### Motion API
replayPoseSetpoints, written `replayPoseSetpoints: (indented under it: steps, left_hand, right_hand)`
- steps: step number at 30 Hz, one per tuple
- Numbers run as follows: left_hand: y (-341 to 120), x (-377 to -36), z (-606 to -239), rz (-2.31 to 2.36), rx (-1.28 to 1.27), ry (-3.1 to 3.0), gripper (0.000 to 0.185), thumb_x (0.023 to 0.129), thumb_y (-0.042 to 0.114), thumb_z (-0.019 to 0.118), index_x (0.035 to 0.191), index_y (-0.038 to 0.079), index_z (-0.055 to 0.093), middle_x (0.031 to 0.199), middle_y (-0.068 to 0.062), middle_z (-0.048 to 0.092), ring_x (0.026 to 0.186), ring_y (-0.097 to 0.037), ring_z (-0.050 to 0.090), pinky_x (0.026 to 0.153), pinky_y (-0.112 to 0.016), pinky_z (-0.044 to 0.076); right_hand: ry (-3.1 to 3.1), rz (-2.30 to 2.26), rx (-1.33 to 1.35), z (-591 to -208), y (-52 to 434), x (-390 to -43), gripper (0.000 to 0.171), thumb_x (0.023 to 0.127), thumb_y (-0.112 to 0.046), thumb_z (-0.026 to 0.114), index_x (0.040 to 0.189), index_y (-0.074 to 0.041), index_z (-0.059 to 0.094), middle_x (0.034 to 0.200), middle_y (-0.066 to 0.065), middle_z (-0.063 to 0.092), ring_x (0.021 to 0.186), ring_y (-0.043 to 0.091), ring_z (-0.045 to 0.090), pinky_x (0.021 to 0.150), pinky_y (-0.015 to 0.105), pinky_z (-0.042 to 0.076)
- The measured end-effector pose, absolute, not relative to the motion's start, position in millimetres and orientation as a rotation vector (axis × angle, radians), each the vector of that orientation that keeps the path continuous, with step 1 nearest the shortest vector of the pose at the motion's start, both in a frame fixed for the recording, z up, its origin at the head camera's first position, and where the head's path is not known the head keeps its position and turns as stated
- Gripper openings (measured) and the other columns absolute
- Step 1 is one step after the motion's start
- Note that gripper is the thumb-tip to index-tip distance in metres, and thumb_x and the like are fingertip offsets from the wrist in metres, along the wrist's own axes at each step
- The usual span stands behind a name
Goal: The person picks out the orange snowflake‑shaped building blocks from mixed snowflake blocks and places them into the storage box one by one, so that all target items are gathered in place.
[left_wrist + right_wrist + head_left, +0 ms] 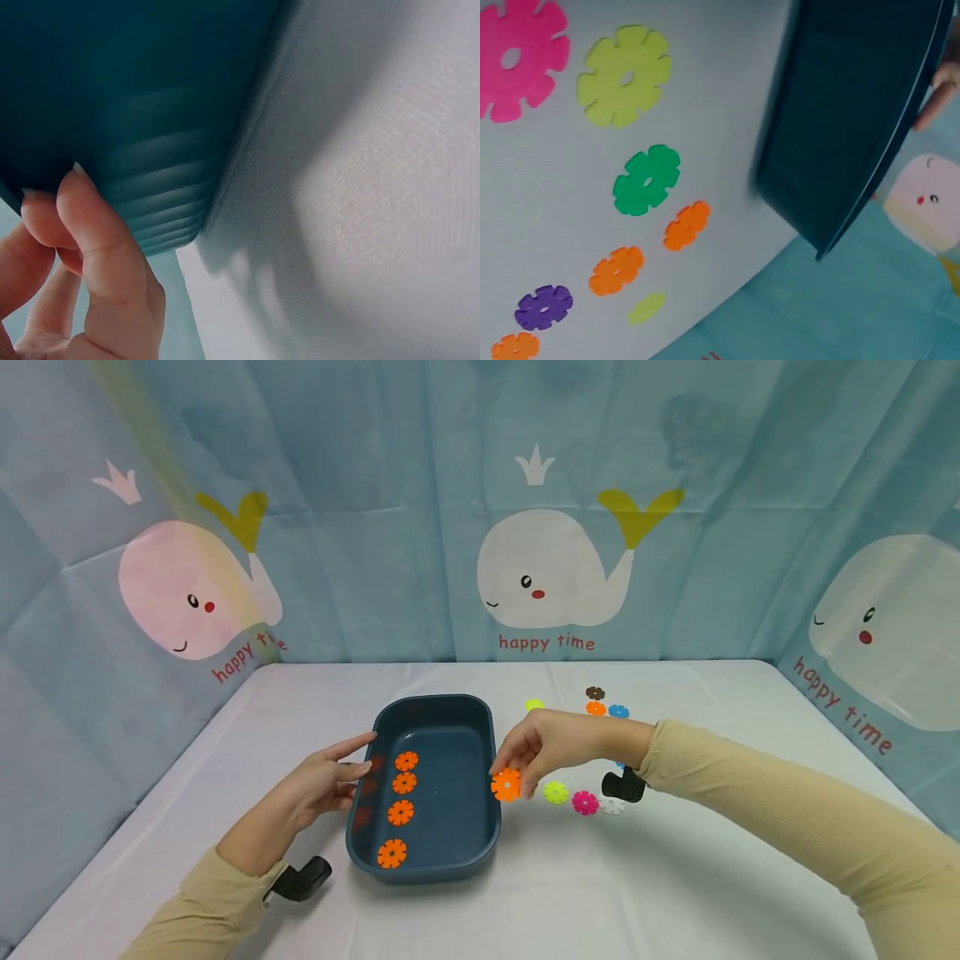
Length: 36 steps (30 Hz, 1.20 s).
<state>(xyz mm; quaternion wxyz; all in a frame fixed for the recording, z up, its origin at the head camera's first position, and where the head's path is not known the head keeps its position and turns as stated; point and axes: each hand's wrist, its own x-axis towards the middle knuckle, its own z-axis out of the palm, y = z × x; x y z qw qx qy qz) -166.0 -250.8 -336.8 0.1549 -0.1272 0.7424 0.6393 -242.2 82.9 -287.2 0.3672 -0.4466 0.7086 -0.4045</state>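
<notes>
A dark blue rectangular basin [450, 827] stands on the white cloth. Several orange notched plastic discs [401, 812] lie in a line along its left side. My left hand [318, 789] is at the basin's left wall, fingertips touching it near the rim; in the left wrist view its fingers [105, 232] rest against the dark outer wall. Just at the basin's right rim, my right hand [551, 747] pinches an orange notched disc [506, 785] between thumb and fingers. That hand and its disc are out of sight in the right wrist view.
Right of the basin lie loose discs: yellow [556, 792], pink [586, 802], white [612, 805], blue [618, 712] and brown [595, 692]. Green [647, 181] and purple [544, 307] ones show in the right wrist view. A whale-print curtain [405, 585] hangs behind the table.
</notes>
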Motion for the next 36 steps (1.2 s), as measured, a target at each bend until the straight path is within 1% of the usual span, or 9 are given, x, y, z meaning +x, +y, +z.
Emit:
replayPoseSetpoints:
  steps: [6, 12, 14, 17, 20, 26, 36]
  left_hand:
    - [-251, -166, -337, 1.832, -0.36, 2.129, 0.059, 0.1, 0.011, 0.052, 0.154, 0.015, 0.028, 0.087, -0.006, 0.06, 0.066, -0.016, 0.052, 0.059, -0.025, 0.048]
    - [-251, -166, -338, 1.836, -0.362, 2.131, 0.06, 0.1, 0.011, 0.053, 0.154, 0.015, 0.028, 0.086, -0.006, 0.061, 0.065, -0.016, 0.052, 0.058, -0.025, 0.047]
    - [-251, -167, -339, 1.838, -0.363, 2.129, 0.06, 0.1, 0.011, 0.053, 0.154, 0.015, 0.029, 0.086, -0.005, 0.061, 0.064, -0.016, 0.052, 0.058, -0.025, 0.048]
    - [-251, -167, -338, 1.836, -0.361, 2.129, 0.06, 0.1, 0.011, 0.053, 0.154, 0.015, 0.028, 0.085, -0.004, 0.062, 0.063, -0.015, 0.052, 0.057, -0.025, 0.047]
    - [-252, -167, -338, 1.837, -0.354, 2.126, 0.06, 0.1, 0.011, 0.053, 0.155, 0.014, 0.028, 0.085, -0.004, 0.062, 0.064, -0.015, 0.052, 0.058, -0.025, 0.048]
    - [-253, -167, -338, 1.84, -0.345, 2.125, 0.06, 0.1, 0.012, 0.053, 0.155, 0.015, 0.027, 0.085, -0.003, 0.061, 0.064, -0.014, 0.052, 0.058, -0.024, 0.048]
    - [-252, -167, -339, 1.843, -0.352, 2.121, 0.059, 0.101, 0.011, 0.052, 0.155, 0.014, 0.027, 0.084, -0.005, 0.06, 0.063, -0.014, 0.052, 0.057, -0.024, 0.047]
  right_hand:
    - [1.82, -0.991, -1.164, -289, 70, -241, 0.035, 0.081, 0.005, 0.074, 0.114, 0.01, 0.066, 0.081, 0.003, 0.064, 0.073, 0.018, 0.067, 0.077, 0.037, 0.056]
    - [1.854, -0.916, -1.252, -287, 60, -240, 0.034, 0.079, 0.003, 0.077, 0.112, 0.006, 0.069, 0.084, 0.0, 0.065, 0.071, 0.014, 0.063, 0.074, 0.033, 0.055]
    - [1.876, -0.87, -1.298, -286, 57, -240, 0.034, 0.078, 0.001, 0.078, 0.111, 0.004, 0.07, 0.087, -0.002, 0.067, 0.074, 0.011, 0.062, 0.075, 0.032, 0.055]
    - [1.915, -0.78, -1.38, -283, 51, -241, 0.034, 0.078, -0.003, 0.079, 0.111, -0.001, 0.072, 0.092, -0.005, 0.069, 0.078, 0.008, 0.061, 0.078, 0.029, 0.053]
    - [1.955, -0.682, -1.466, -280, 43, -242, 0.033, 0.079, -0.008, 0.08, 0.112, -0.005, 0.073, 0.096, -0.009, 0.067, 0.083, 0.006, 0.058, 0.08, 0.027, 0.051]
    - [1.965, -0.555, -1.541, -270, 26, -245, 0.033, 0.081, -0.01, 0.079, 0.113, -0.007, 0.073, 0.097, -0.008, 0.064, 0.088, 0.005, 0.056, 0.08, 0.028, 0.05]
    - [1.886, -0.443, -1.542, -271, -6, -248, 0.033, 0.08, -0.008, 0.079, 0.112, -0.009, 0.073, 0.096, -0.01, 0.064, 0.087, 0.008, 0.056, 0.08, 0.025, 0.049]
